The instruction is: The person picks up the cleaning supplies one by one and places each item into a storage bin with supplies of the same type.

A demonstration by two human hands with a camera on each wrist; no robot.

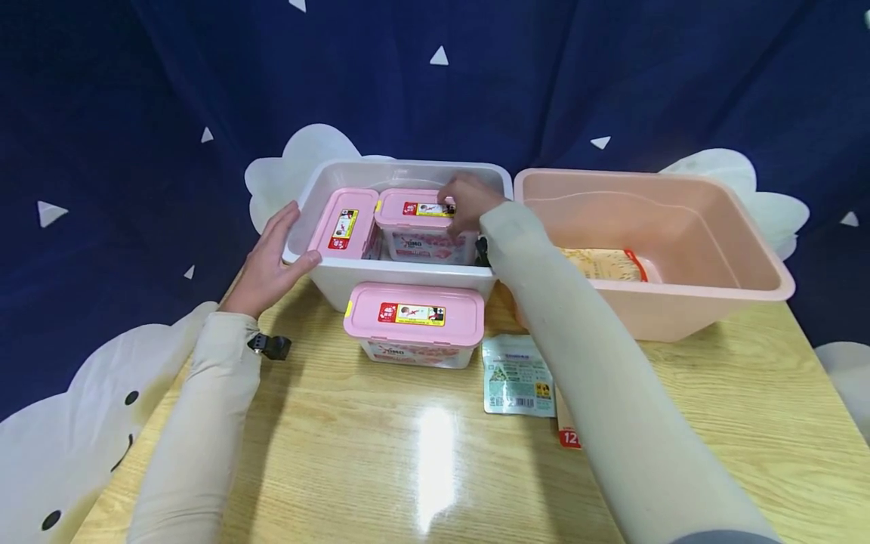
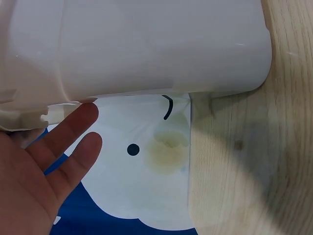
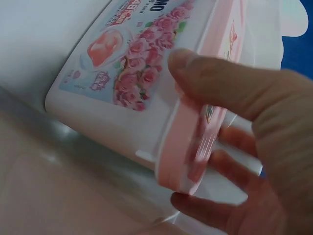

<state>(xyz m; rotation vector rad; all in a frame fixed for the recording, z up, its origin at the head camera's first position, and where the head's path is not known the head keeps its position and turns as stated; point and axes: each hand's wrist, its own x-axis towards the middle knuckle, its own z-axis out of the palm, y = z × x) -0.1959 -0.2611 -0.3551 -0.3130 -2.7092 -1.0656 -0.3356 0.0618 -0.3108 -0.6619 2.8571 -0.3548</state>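
My right hand (image 1: pixel 469 202) holds a laundry pod tub (image 1: pixel 414 205) by the right end of its pink lid, inside the white bin (image 1: pixel 401 272). In the right wrist view, the thumb lies on the front edge of the lid, the other fingers around its far side and end. A second laundry pod tub (image 1: pixel 352 219) lies lengthwise at the left of the bin. My left hand (image 1: pixel 268 264) rests at the bin's left rim, fingers extended. A third laundry pod tub (image 1: pixel 416 313) stands on the table in front of the bin.
To the right is a pink bin (image 1: pixel 652 291) with a yellowish packet (image 1: pixel 601 264) inside. A pale green pouch (image 1: pixel 518 374) lies on the wooden table (image 1: pixel 340 453), beside a brown package (image 1: pixel 567 434) partly hidden by my right sleeve. A dark blue curtain (image 1: pixel 381 75) hangs behind.
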